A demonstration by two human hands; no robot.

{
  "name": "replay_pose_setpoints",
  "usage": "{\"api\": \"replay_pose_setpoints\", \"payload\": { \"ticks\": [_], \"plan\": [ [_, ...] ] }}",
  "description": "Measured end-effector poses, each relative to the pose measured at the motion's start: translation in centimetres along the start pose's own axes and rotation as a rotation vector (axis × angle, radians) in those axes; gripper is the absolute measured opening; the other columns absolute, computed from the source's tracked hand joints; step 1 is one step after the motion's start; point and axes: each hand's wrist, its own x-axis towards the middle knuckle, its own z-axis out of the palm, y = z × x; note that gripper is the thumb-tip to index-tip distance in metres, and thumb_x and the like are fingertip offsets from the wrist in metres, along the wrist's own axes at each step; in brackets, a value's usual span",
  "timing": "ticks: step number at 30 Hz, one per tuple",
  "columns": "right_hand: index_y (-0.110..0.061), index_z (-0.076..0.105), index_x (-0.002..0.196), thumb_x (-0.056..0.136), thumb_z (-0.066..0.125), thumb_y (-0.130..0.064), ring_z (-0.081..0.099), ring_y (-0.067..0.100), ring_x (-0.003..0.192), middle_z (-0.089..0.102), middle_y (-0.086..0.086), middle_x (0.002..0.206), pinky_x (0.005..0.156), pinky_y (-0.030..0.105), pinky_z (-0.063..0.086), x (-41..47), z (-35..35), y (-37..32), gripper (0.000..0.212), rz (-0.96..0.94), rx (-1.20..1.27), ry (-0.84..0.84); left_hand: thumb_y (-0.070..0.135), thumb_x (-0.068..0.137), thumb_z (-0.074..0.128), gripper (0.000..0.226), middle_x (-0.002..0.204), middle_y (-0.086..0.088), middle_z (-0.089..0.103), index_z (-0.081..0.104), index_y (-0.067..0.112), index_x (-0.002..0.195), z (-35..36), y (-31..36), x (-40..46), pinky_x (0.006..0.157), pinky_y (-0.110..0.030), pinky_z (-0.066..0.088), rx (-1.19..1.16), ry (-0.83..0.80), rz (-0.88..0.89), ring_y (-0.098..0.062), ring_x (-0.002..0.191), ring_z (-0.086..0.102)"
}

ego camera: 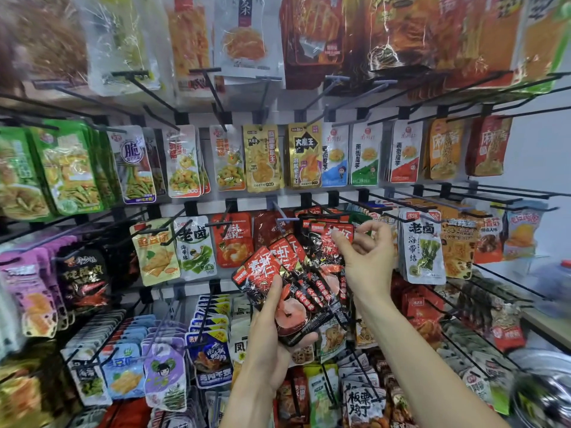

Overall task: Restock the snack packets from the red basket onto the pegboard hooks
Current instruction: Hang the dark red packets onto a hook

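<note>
Both grips were busy with one product. Left hand (272, 329) clamped a fanned stack of red-and-black packets (290, 291), thumb across the front and fingers curled under the bottom edge, just below a grey hook (279, 213) that jutted from the pegboard (309, 117). Fanning them that way seemed meant to leave each top edge free, so one could be peeled off at a time. Right hand (364, 254) stood just right of the hook with its fingers only partly closed: thumb and forefinger pinched the top of a single packet (332, 234), the other fingers loosely spread and touching nothing. That packet was held upright with its top level with the hook tip, probably so its hang hole could be slid on; whether the hole had met the hook I could not tell, as fingers and packets hid it. More of the same packets (309, 217) hung behind the hook, so this looked like the right peg. Below and to the left of the hook hung rows of other snacks (173, 375). The red basket was not in view, so the remaining stock seemed to be the stack in the left hand.
</note>
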Motion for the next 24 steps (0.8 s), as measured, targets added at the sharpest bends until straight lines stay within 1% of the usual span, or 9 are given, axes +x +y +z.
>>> {"api": "replay_pose_setpoints", "payload": {
  "ticks": [4, 7, 9, 11, 13, 15, 17, 20, 24],
  "plan": [
    [-0.028, 0.060, 0.094, 0.089, 0.082, -0.022, 0.062, -0.003, 0.080, 0.068, -0.017, 0.085, 0.078, 0.013, 0.046, 0.2, 0.0, 0.4, 0.024, -0.090, -0.102, -0.007, 0.053, 0.075, 0.081, 0.071, 0.129, -0.014, 0.066, 0.070, 0.008, 0.129, 0.1, 0.2, -0.1, 0.054, -0.039, 0.060, -0.006, -0.008, 0.013, -0.024, 0.098, 0.071],
    [-0.025, 0.072, 0.092, 0.090, 0.081, -0.020, 0.059, 0.001, 0.070, 0.072, -0.008, 0.088, 0.064, 0.011, 0.044, 0.5, 0.2, 0.0, 0.010, -0.130, -0.193, 0.004, 0.053, 0.076, 0.084, 0.076, 0.140, -0.015, 0.059, 0.068, 0.006, 0.133, -0.3, 0.0, 0.2, 0.059, -0.043, 0.062, -0.015, -0.001, 0.024, -0.028, 0.112, 0.068],
    [-0.022, 0.076, 0.091, 0.090, 0.080, -0.018, 0.057, -0.006, 0.065, 0.073, -0.008, 0.087, 0.061, 0.009, 0.044, 0.5, 0.3, -0.4, 0.006, -0.135, -0.240, 0.013, 0.057, 0.072, 0.085, 0.079, 0.135, -0.017, 0.064, 0.069, 0.007, 0.130, -0.7, -0.1, 0.4, 0.060, -0.043, 0.062, -0.024, -0.001, 0.020, -0.031, 0.113, 0.069],
    [-0.025, 0.077, 0.091, 0.090, 0.081, -0.020, 0.057, -0.009, 0.066, 0.073, -0.011, 0.086, 0.061, 0.013, 0.044, 0.5, 0.2, -0.6, 0.006, -0.117, -0.262, 0.030, 0.061, 0.068, 0.084, 0.081, 0.118, -0.016, 0.071, 0.072, 0.007, 0.127, -1.2, -0.1, 0.5, 0.059, -0.040, 0.060, -0.036, -0.019, 0.018, -0.030, 0.102, 0.070],
    [-0.029, 0.078, 0.095, 0.089, 0.082, -0.020, 0.054, -0.007, 0.058, 0.071, -0.010, 0.081, 0.058, 0.017, 0.044, 0.7, 0.1, -0.8, 0.011, -0.079, -0.265, 0.028, 0.062, 0.067, 0.082, 0.071, 0.106, -0.014, 0.072, 0.079, 0.009, 0.114, -1.8, -0.1, 0.8, 0.057, -0.038, 0.059, -0.037, -0.045, 0.035, -0.027, 0.092, 0.069],
    [-0.029, 0.077, 0.108, 0.089, 0.082, -0.020, 0.053, -0.009, 0.051, 0.068, -0.013, 0.078, 0.052, 0.010, 0.043, 1.0, 0.4, -0.8, 0.022, -0.052, -0.295, 0.015, 0.062, 0.068, 0.078, 0.051, 0.093, -0.010, 0.072, 0.086, 0.015, 0.086, -2.3, 0.1, 1.0, 0.054, -0.037, 0.059, -0.015, -0.097, 0.053, -0.023, 0.081, 0.068],
    [-0.026, 0.076, 0.114, 0.090, 0.081, -0.020, 0.059, -0.009, 0.051, 0.071, -0.014, 0.088, 0.054, 0.007, 0.046, 1.5, 1.1, -0.5, 0.025, -0.053, -0.364, -0.007, 0.060, 0.070, 0.075, 0.042, 0.079, -0.006, 0.070, 0.083, 0.019, 0.067, -2.5, 0.3, 0.9, 0.049, -0.034, 0.058, -0.019, -0.148, 0.070, -0.018, 0.068, 0.067],
    [-0.021, 0.076, 0.120, 0.093, 0.077, -0.028, 0.066, 0.006, 0.070, 0.076, -0.007, 0.103, 0.080, 0.027, 0.054, 2.6, 2.5, 0.4, 0.028, -0.092, -0.551, -0.049, 0.060, 0.067, 0.078, 0.042, 0.073, -0.003, 0.066, 0.078, 0.018, 0.067, -2.3, 0.6, 0.7, 0.047, -0.033, 0.056, -0.005, -0.158, 0.085, -0.017, 0.065, 0.063],
    [-0.019, 0.071, 0.129, 0.095, 0.074, -0.029, 0.062, 0.016, 0.120, 0.068, -0.003, 0.128, 0.103, 0.026, 0.039, 0.7, 2.3, 0.1, 0.035, -0.153, -0.597, -0.005, 0.057, 0.070, 0.079, 0.043, 0.072, -0.003, 0.064, 0.073, 0.015, 0.069, -2.2, 0.8, 0.6, 0.047, -0.034, 0.056, 0.023, -0.149, 0.091, -0.018, 0.067, 0.062]
  ]
}}
